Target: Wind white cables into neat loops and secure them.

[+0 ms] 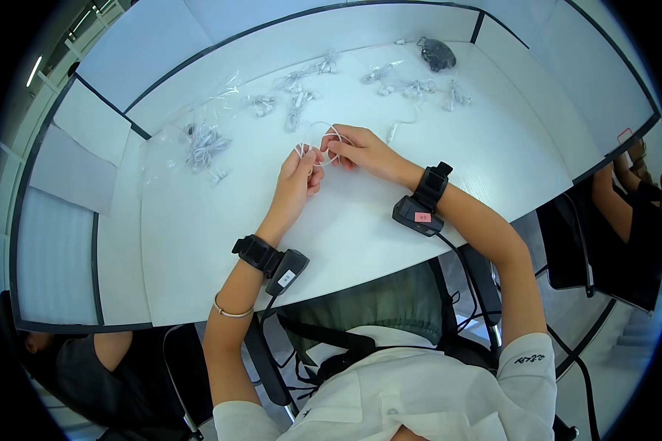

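Note:
A thin white cable (334, 133) is looped between my two hands above the middle of the table. My left hand (303, 167) pinches one side of the loops, with thumb and fingers pressed together. Close beside it, my right hand (354, 147) has its fingers closed on the other side of the coil. Just right of my right hand, a white cable end (392, 132) lies on the table. Coiled white cables in clear bags, one of them a small bundle (295, 110), lie beyond my hands.
A larger pile of white cables (207, 147) sits at the left with clear plastic bags. More bundles (418, 88) and a dark pouch-like object (437, 54) lie at the back right. Low partitions (81, 235) enclose the white table (360, 242). People sit on both sides.

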`<action>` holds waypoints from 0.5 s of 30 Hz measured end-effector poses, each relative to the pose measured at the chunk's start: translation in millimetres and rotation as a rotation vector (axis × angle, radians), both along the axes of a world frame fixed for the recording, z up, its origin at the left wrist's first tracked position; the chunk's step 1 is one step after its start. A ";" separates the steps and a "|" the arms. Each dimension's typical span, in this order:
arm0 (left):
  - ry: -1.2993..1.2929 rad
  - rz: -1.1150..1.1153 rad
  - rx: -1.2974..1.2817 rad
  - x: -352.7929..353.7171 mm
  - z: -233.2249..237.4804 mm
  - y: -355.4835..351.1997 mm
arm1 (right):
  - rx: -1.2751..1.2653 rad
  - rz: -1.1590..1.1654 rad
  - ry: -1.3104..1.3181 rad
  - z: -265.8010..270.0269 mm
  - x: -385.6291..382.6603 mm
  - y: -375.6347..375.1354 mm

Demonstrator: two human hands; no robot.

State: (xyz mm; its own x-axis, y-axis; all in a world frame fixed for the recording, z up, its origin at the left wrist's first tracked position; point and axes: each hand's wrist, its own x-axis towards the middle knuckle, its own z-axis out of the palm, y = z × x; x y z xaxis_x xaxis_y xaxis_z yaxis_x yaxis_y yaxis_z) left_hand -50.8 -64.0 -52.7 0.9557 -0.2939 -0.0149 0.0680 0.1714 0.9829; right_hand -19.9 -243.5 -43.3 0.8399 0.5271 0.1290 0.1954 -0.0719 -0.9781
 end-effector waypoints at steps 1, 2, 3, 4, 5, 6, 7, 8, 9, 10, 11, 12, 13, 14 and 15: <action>-0.001 -0.001 0.061 -1.1 4.0 2.4 | -0.007 -0.024 -0.021 1.0 0.0 -0.2; -0.048 0.040 0.094 -0.1 4.1 2.5 | -0.014 -0.047 -0.041 1.8 0.0 -0.2; -0.070 0.070 0.095 1.1 2.8 2.8 | 0.004 -0.057 -0.034 1.8 1.1 -1.0; -0.092 0.101 0.096 2.1 1.3 3.3 | 0.023 -0.065 -0.028 1.9 3.0 -2.4; -0.084 0.087 0.090 3.2 1.0 4.6 | 0.041 -0.072 -0.022 1.9 4.1 -3.1; -0.077 0.073 0.084 4.5 1.2 6.0 | 0.040 -0.076 -0.022 2.4 4.2 -3.4; -0.069 0.057 0.077 5.3 1.2 6.6 | 0.038 -0.081 -0.022 3.1 3.9 -3.8; -0.062 0.053 0.084 5.0 1.7 6.4 | 0.036 -0.086 -0.021 3.9 3.4 -4.2; -0.055 0.049 0.091 4.3 2.8 6.2 | 0.037 -0.094 -0.026 4.9 2.6 -4.3; -0.049 0.045 0.099 3.5 4.0 6.1 | 0.038 -0.102 -0.031 6.0 1.7 -4.3; -0.045 0.033 0.106 2.4 5.2 5.7 | 0.039 -0.110 -0.037 6.4 1.1 -4.2; -0.041 0.023 0.114 1.2 6.5 5.3 | 0.043 -0.139 -0.052 5.8 1.4 -3.5; -0.037 0.012 0.123 0.6 7.4 5.4 | 0.047 -0.168 -0.067 4.6 1.9 -2.4; -0.037 0.006 0.124 0.6 7.8 5.6 | 0.051 -0.198 -0.083 3.8 2.2 -1.8; -0.037 -0.001 0.126 0.7 8.2 5.5 | 0.050 -0.211 -0.091 3.7 2.5 -2.2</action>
